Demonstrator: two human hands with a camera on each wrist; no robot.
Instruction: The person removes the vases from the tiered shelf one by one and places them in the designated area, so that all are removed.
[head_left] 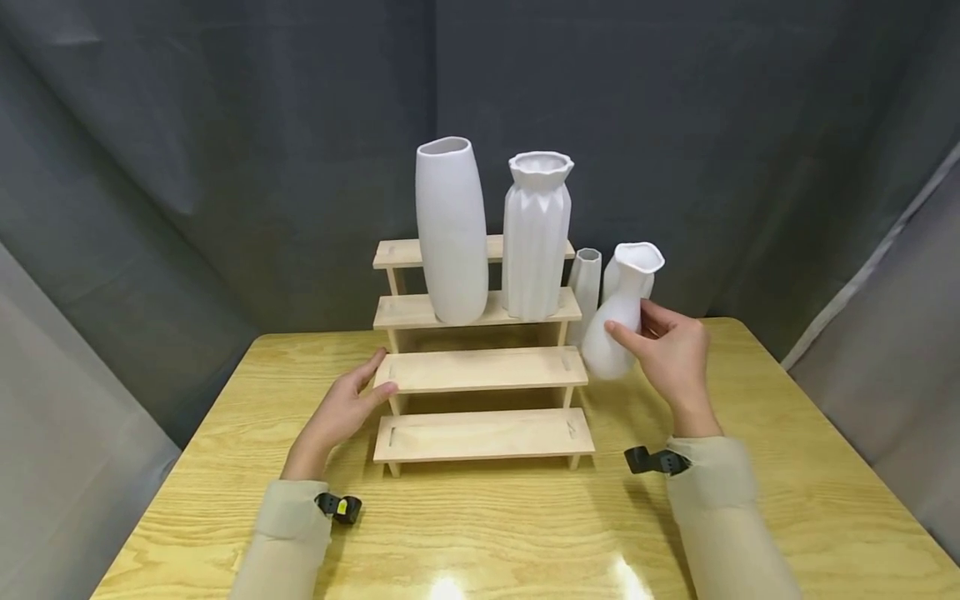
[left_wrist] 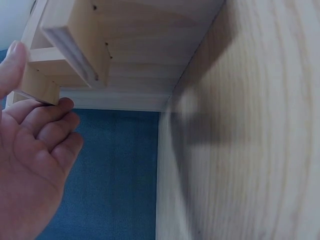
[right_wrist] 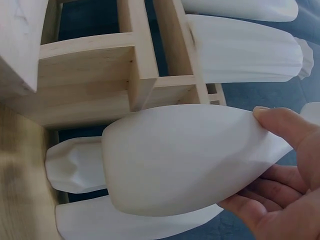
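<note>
Holding tilted vase [head_left: 611,342], inside unclear — right grip [head_left: 677,354] | left grip [head_left: 341,412] — holding stand [head_left: 480,371]

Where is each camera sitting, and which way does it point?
Head: on the head, facing forward and down at the wooden stand; left hand, right hand and sleeves show.
Left wrist: on that wrist, looking past the left hand at the stand and tabletop; only that hand shows.
Right wrist: on that wrist, looking at the held vase; only the right hand shows.
Head and right wrist views share the held vase and stand.
</note>
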